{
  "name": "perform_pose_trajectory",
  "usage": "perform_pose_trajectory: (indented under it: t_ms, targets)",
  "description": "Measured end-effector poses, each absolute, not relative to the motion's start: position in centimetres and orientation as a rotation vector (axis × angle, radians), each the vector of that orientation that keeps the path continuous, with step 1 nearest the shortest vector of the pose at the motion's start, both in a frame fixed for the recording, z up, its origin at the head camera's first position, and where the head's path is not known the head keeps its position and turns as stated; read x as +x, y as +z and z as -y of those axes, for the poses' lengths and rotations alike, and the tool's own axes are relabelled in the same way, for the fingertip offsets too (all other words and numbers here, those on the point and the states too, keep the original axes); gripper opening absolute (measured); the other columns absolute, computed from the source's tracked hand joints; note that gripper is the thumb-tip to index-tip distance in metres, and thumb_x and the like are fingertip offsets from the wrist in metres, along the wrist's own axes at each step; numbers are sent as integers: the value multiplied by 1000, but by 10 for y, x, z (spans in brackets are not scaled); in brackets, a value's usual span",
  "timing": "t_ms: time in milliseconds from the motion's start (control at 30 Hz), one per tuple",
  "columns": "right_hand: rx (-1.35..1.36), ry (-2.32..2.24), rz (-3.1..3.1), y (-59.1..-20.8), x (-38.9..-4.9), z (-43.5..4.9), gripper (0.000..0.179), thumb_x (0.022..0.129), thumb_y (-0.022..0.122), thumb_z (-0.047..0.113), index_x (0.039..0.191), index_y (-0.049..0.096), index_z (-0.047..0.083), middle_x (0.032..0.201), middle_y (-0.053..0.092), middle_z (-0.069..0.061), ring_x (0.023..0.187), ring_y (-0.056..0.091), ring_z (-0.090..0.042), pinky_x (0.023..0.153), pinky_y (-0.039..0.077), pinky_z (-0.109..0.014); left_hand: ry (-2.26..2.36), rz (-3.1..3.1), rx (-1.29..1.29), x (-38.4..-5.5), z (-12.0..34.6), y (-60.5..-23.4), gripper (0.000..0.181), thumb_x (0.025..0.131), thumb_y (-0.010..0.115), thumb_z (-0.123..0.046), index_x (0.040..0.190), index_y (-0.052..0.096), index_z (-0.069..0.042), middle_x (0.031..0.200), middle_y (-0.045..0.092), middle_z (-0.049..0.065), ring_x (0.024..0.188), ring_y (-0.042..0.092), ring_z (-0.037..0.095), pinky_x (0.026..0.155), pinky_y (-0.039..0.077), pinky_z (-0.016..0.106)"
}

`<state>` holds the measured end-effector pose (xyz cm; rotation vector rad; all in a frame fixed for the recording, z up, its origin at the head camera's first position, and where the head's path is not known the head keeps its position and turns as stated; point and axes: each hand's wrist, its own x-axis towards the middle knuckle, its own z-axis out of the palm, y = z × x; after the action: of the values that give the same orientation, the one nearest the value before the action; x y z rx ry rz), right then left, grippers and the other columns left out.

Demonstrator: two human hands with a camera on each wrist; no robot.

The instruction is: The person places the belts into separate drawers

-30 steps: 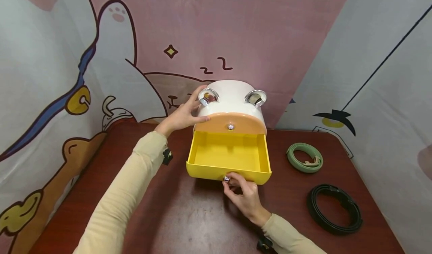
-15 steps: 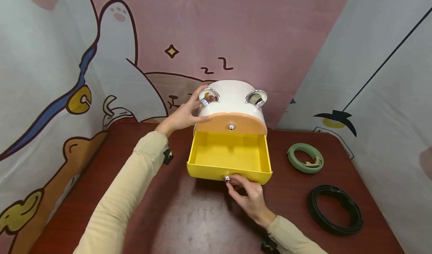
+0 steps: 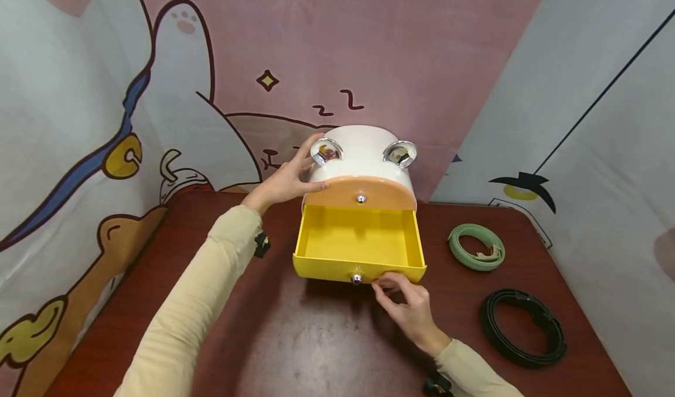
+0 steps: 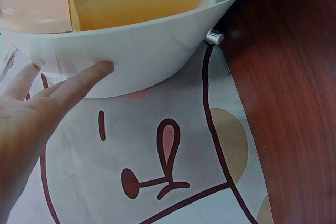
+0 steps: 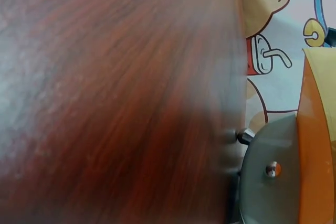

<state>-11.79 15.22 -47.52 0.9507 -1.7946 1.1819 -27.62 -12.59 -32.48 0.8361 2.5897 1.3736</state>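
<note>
A small white cabinet with silver ears stands at the back of the table. Its upper drawer is peach-coloured and closed, with a silver knob. Below it, the yellow drawer is pulled out, bare inside. My left hand rests on the cabinet's left side, thumb at the peach front. In the left wrist view its straight fingers touch the white wall. My right hand is just right of the yellow drawer's silver knob, apart from it, fingertips at the drawer's front. The right wrist view hides this hand.
On the right of the dark red table lie a coiled green belt and, nearer me, a coiled black belt. A cartoon-printed cloth hangs directly behind the cabinet and along both sides.
My right hand has let go of the yellow drawer's knob and slid right along its front. The drawer stays pulled out, and my left hand keeps its place on the cabinet.
</note>
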Motion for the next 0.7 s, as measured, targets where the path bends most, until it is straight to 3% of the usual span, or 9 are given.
perform_pose_trajectory:
  t_ms: [200, 533, 633, 700]
  targets:
    - [908, 1134, 1806, -461, -113, -162, 29, 93, 66, 20, 85, 64, -7, 73, 68, -11, 59, 65, -17, 49, 51, -28, 1364, -2601, 844, -276, 126, -325, 101, 84, 77, -33, 151, 3, -48, 154, 29, 14, 135, 34, 42, 102, 32, 61]
    - [810, 1102, 1897, -457, -109, -183, 33, 92, 66, 30, 85, 66, -2, 70, 68, -7, 57, 64, -14, 44, 46, -18, 1357, -2603, 845, -277, 127, -325, 101, 83, 77, -35, 148, 3, -55, 153, 31, 15, 135, 34, 39, 103, 32, 58]
    - [811, 1118, 1914, -451, -107, -188, 26, 90, 69, 23, 85, 66, -2, 70, 68, -7, 57, 64, -13, 45, 45, -17, 1364, -2595, 846, -277, 127, -325, 101, 83, 77, -34, 149, 2, -54, 154, 30, 15, 136, 34, 39, 103, 32, 59]
    - [816, 1137, 1937, -447, -104, -191, 13, 83, 75, 6, 85, 65, -3, 71, 68, -8, 58, 64, -12, 45, 46, -18, 1362, -2597, 836, -276, 127, -326, 101, 83, 77, -35, 148, 2, -55, 154, 30, 13, 136, 34, 38, 103, 32, 58]
